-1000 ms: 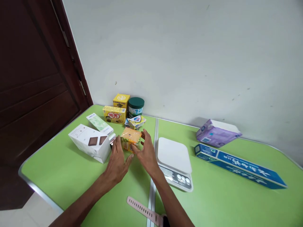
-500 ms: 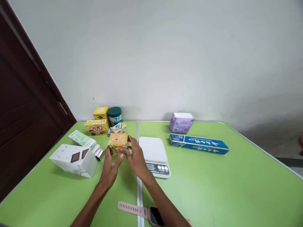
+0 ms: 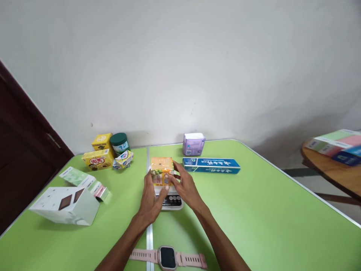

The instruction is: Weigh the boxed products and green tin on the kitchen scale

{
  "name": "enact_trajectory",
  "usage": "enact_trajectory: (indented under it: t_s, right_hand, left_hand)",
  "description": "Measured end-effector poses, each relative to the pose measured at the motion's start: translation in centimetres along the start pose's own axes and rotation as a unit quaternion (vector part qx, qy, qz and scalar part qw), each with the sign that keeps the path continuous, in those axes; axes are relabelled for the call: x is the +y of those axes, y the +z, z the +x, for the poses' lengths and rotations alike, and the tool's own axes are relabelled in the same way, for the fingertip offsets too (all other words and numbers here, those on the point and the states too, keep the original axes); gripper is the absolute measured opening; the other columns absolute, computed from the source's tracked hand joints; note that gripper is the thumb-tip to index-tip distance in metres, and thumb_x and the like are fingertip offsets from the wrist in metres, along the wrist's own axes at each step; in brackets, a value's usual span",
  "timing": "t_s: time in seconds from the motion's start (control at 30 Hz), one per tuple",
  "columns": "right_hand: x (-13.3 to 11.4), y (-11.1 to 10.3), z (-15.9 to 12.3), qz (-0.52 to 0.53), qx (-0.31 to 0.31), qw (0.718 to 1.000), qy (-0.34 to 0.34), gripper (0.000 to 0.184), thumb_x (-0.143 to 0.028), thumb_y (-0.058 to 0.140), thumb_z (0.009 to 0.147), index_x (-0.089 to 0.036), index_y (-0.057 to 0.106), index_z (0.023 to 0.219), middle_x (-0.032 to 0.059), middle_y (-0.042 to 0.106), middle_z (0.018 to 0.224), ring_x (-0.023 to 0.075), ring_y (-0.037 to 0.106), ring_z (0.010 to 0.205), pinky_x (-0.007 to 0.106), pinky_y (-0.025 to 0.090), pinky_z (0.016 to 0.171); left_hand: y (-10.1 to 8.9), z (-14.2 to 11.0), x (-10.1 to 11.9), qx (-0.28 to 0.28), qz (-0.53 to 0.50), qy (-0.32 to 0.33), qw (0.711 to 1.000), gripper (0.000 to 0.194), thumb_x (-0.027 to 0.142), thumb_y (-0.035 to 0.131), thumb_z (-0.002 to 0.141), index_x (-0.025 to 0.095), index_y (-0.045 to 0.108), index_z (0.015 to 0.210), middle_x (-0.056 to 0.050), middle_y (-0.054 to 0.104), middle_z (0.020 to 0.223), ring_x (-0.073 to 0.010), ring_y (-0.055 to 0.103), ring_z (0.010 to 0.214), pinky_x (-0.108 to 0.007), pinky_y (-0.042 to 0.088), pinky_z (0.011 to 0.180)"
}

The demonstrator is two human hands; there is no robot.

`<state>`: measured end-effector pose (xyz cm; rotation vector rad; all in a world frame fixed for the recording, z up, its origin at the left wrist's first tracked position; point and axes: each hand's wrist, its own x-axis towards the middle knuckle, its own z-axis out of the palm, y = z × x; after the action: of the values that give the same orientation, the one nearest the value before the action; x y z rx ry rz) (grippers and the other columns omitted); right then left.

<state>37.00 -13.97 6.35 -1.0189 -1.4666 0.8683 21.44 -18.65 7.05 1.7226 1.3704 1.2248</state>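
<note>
Both my hands grip an orange plastic-wrapped pack (image 3: 162, 165) with green and white print on its front. My left hand (image 3: 150, 199) closes on its left side, and my right hand (image 3: 186, 187) on its right side and front. Beneath the pack is a white kitchen scale (image 3: 175, 206), mostly hidden by the pack and hands; only its front panel with buttons and part of the display show. I cannot tell whether the pack touches the plate. A pink smartwatch (image 3: 167, 258) lies between my forearms, near the front.
Left on the green table (image 3: 254, 218) are a white box (image 3: 64, 207), a pale green carton (image 3: 77, 177), yellow boxes (image 3: 97, 159), a green-lidded tub (image 3: 119, 143) and a small soap box (image 3: 123, 159). Behind the scale are a purple pack (image 3: 193, 145) and a blue toothpaste box (image 3: 213, 165). A wooden stool (image 3: 324, 169) holds boxes.
My hands have carried the orange pack rightward from the table beside the soap box to over the scale. The view has swung right, bringing the stool and the whole watch into sight.
</note>
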Motion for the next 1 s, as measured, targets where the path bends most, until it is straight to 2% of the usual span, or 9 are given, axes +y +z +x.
enact_trajectory:
  t_s: [0.2,0.3,0.4,0.47,0.63,0.7,0.8,0.9,1.0]
  right_hand:
    - [0.6,-1.4,-0.5,0.036,0.004,0.999,0.036,0.069,-0.053,0.074,0.085,-0.026,0.056,0.147,0.0129,0.058,0.150,0.0315,0.058,0.136,0.050,0.056,0.104]
    - [2.1,-3.1,-0.6,0.067,0.082,0.991,0.080,0.064,-0.069,0.063,0.089,-0.024,0.066,0.134,0.0146,0.065,0.142,0.0341,0.064,0.128,0.053,0.058,0.100]
    - [3.1,-4.4,-0.6,0.086,0.174,0.975,0.110,0.071,-0.078,0.043,0.094,-0.020,0.074,0.118,0.0163,0.075,0.121,0.0336,0.071,0.112,0.052,0.061,0.091]
    - [2.9,-4.7,-0.6,0.075,0.187,0.973,0.115,0.069,-0.077,0.042,0.094,-0.020,0.075,0.113,0.0150,0.077,0.115,0.0326,0.072,0.108,0.049,0.061,0.087]
    - [1.1,-3.8,-0.8,0.011,0.096,0.991,0.090,0.051,-0.062,0.063,0.090,-0.023,0.071,0.121,0.0112,0.071,0.129,0.0290,0.069,0.108,0.041,0.058,0.081]
    - [0.8,-3.2,-0.6,-0.015,0.068,0.994,0.085,0.056,-0.056,0.072,0.084,-0.023,0.067,0.129,0.0119,0.067,0.137,0.0281,0.067,0.106,0.039,0.057,0.077]
    - [1.0,-2.2,0.1,-0.046,0.024,0.995,0.085,0.076,-0.047,0.083,0.072,-0.024,0.060,0.140,0.0133,0.061,0.144,0.0285,0.066,0.103,0.040,0.057,0.075]
    - [1.2,-1.4,1.1,-0.067,-0.016,0.996,0.053,0.083,-0.034,0.088,0.065,-0.024,0.058,0.142,0.0131,0.063,0.140,0.0297,0.065,0.101,0.046,0.056,0.087]
    - [0.8,-1.4,1.7,-0.066,-0.035,0.997,0.020,0.068,-0.023,0.088,0.063,-0.024,0.068,0.128,0.0087,0.072,0.123,0.0292,0.066,0.095,0.045,0.056,0.086]
  left_hand:
    - [-2.2,0.9,-1.5,-0.012,0.015,-0.032,0.999,0.067,0.056,0.054,0.097,0.019,0.035,0.150,-0.019,0.042,0.158,-0.0306,0.044,0.146,-0.053,0.032,0.123]
    - [-3.5,1.2,-3.0,0.026,-0.005,-0.057,0.998,0.074,0.061,0.050,0.097,0.019,0.030,0.155,-0.020,0.037,0.163,-0.0310,0.040,0.150,-0.053,0.031,0.124]
    - [-3.8,1.3,-4.2,0.037,-0.006,-0.072,0.997,0.073,0.063,0.047,0.098,0.021,0.030,0.156,-0.020,0.039,0.163,-0.0307,0.041,0.150,-0.053,0.034,0.123]
    - [-3.7,1.3,-4.7,0.026,0.003,-0.068,0.997,0.074,0.062,0.047,0.098,0.022,0.028,0.157,-0.019,0.037,0.163,-0.0303,0.041,0.151,-0.052,0.035,0.122]
    - [-4.5,3.3,-4.0,-0.020,0.070,-0.026,0.997,0.092,0.057,0.066,0.089,0.023,0.021,0.161,-0.018,0.033,0.166,-0.0314,0.034,0.155,-0.054,0.030,0.125]
    - [-5.4,4.9,-3.1,-0.059,0.105,-0.002,0.993,0.101,0.053,0.075,0.083,0.023,0.021,0.162,-0.018,0.033,0.167,-0.0321,0.032,0.155,-0.053,0.028,0.126]
    - [-6.7,7.5,-1.4,-0.140,0.142,0.027,0.980,0.105,0.048,0.082,0.074,0.022,0.027,0.160,-0.019,0.039,0.163,-0.0338,0.042,0.149,-0.052,0.038,0.119]
    - [-7.2,9.4,0.1,-0.219,0.175,0.028,0.959,0.080,0.045,0.080,0.074,0.021,0.050,0.145,-0.015,0.059,0.146,-0.0306,0.060,0.126,-0.045,0.051,0.101]
    - [-6.8,10.4,1.3,-0.257,0.194,0.024,0.946,0.051,0.043,0.077,0.075,0.019,0.064,0.118,-0.007,0.073,0.111,-0.0244,0.066,0.098,-0.036,0.052,0.083]
